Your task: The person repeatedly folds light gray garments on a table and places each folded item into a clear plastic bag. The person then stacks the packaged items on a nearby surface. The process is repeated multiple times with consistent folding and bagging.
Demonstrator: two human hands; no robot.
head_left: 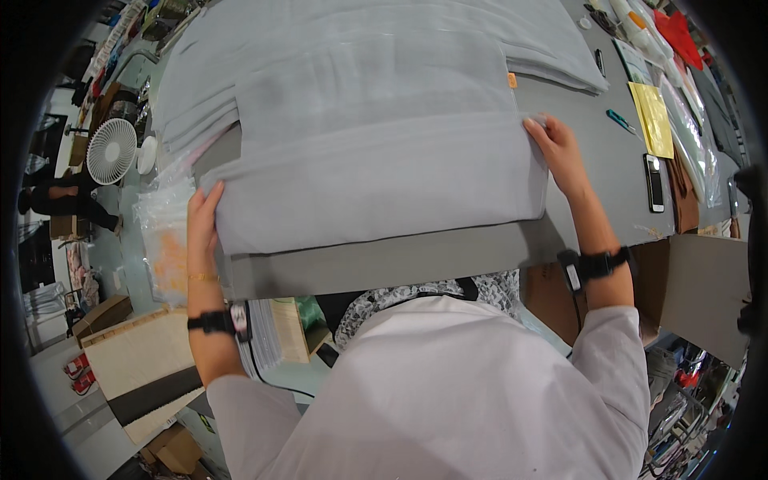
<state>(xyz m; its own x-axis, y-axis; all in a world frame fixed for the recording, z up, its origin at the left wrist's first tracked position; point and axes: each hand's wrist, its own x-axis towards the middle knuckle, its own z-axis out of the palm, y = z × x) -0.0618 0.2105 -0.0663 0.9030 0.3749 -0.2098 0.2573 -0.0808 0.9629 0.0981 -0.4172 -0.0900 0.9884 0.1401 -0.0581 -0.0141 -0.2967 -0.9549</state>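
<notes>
Head view: a folded grey cloth (376,180) lies flat at the near edge of the grey tabletop (400,264), on top of a larger spread of the same grey fabric (240,48) reaching toward the far edge. The left hand (202,220) grips the cloth's left edge, fingers curled closed over it. The right hand (560,152) pinches the cloth's right edge near its far corner, fingers closed on the fabric. A clear plastic bag (164,232) hangs just beside the left hand off the tabletop's left edge. A phone (654,182) and a yellow sheet (652,120) lie toward the right edge.
</notes>
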